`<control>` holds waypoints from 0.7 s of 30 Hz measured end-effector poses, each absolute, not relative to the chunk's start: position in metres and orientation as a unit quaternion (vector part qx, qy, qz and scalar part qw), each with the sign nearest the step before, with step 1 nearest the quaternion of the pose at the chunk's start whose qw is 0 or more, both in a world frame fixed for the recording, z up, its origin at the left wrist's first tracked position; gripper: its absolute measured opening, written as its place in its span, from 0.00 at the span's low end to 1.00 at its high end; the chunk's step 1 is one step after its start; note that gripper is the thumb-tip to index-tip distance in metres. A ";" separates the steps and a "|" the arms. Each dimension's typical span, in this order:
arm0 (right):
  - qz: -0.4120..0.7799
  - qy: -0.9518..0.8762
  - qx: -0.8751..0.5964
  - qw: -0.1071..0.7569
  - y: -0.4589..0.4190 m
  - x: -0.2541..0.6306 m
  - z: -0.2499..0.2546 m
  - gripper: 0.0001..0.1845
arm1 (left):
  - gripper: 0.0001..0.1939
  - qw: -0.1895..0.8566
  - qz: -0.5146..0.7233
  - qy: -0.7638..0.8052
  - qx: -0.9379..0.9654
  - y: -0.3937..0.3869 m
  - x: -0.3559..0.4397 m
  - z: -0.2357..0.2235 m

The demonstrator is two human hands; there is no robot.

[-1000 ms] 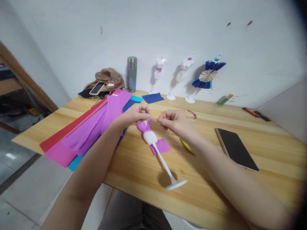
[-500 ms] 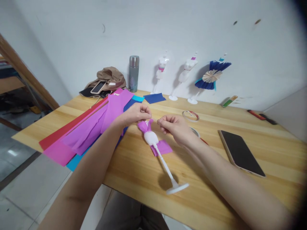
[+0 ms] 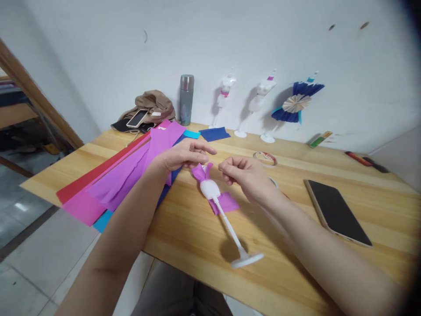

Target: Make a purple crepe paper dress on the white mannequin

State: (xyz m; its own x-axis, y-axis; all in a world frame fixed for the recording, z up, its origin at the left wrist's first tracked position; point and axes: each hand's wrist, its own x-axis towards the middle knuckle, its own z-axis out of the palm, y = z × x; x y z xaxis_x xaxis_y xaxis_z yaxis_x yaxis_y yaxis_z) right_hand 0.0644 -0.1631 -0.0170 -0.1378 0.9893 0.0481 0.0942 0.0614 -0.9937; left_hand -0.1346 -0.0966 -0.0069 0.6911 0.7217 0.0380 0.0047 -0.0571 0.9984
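As the head view shows, a person's left hand, fingers partly extended, meets the neck end of a white mannequin over the bench; whether it grips is unclear. The right hand, just beside, has its fingertips pinched together, their contents indiscernible. The step appears to be adjusting the purple wrap; further adjustment would call for a steady neck. Tilted, the long axis runs from beneath the left hand to the base, nearer the person, rightward.
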 end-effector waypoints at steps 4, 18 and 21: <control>0.491 -0.532 -0.487 0.489 -0.160 0.069 -0.022 0.14 | 0.23 0.636 0.323 0.251 0.655 -0.090 -0.143 -0.007; 0.516 -0.473 -0.482 0.527 -0.154 0.065 -0.037 0.20 | 0.15 0.618 0.304 0.391 0.611 -0.106 -0.114 -0.005; 0.507 -0.483 -0.480 0.529 -0.154 0.065 -0.038 0.20 | 0.16 0.605 0.330 0.399 0.605 -0.108 -0.111 -0.003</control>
State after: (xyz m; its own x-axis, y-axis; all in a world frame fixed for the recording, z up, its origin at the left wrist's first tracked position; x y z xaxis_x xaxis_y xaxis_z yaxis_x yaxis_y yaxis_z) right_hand 0.0650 -0.1540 -0.0376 0.0205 0.9995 0.0244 -0.0720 0.0258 -0.9971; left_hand -0.1115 -0.1080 -0.0033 0.4637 0.8820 -0.0838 0.0844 0.0502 0.9952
